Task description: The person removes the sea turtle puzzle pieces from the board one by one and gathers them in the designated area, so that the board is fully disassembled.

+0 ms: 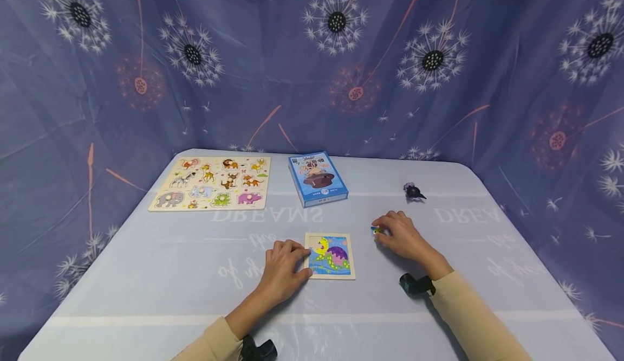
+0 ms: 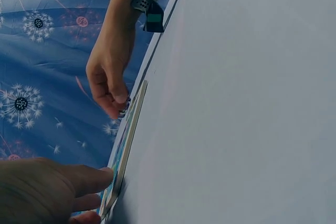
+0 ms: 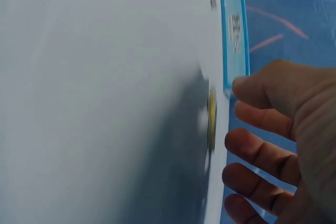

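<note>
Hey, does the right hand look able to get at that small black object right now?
Probably yes: the small black object lies just beyond the right hand, and nothing seems to stand between them.

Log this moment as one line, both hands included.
left hand: touching turtle puzzle at left edge | right hand: at small colorful piece, grip unclear | blue box: beyond puzzle

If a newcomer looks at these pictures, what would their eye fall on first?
Most likely the blue curtain, which fills the background with large white dandelions. The eye might then drop to the bright turtle puzzle between the left hand and the right hand, with a blue box lying behind it.
</note>
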A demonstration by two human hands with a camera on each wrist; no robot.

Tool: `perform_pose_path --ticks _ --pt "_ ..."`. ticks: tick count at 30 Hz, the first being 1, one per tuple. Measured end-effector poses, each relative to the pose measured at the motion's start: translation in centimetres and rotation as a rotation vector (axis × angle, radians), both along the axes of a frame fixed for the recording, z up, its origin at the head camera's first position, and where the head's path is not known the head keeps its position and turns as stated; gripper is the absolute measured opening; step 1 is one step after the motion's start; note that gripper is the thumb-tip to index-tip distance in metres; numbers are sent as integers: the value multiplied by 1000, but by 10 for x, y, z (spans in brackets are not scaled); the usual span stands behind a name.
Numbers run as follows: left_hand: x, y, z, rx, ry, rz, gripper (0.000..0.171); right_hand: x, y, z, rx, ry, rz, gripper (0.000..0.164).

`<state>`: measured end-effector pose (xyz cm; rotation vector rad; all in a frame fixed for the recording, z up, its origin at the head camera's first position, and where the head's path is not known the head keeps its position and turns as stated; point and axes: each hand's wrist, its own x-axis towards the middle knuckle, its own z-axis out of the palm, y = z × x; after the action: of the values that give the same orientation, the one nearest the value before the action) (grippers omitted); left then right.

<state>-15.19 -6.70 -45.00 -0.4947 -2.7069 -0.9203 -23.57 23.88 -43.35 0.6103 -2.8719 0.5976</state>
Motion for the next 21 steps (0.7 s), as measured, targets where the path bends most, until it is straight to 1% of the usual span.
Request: perform_pose_path --ticks 4,8,11,15,21 --pt "0 2 2 2 27 0 36 3 -18 1 11 -6 48 26" --pt "-1 8 4 -1 17 -26 34 5 -38 4 35 -32 107 28" --pt "-2 15 4 -14 13 -49 31 6 -53 7 52 -53 141 28" --pt "-4 22 3 -59 25 -71 31 4 -68 10 70 -66 178 27" --pt "-3 26 2 -98 29 -81 32 -1 -82 13 87 -150 232 28"
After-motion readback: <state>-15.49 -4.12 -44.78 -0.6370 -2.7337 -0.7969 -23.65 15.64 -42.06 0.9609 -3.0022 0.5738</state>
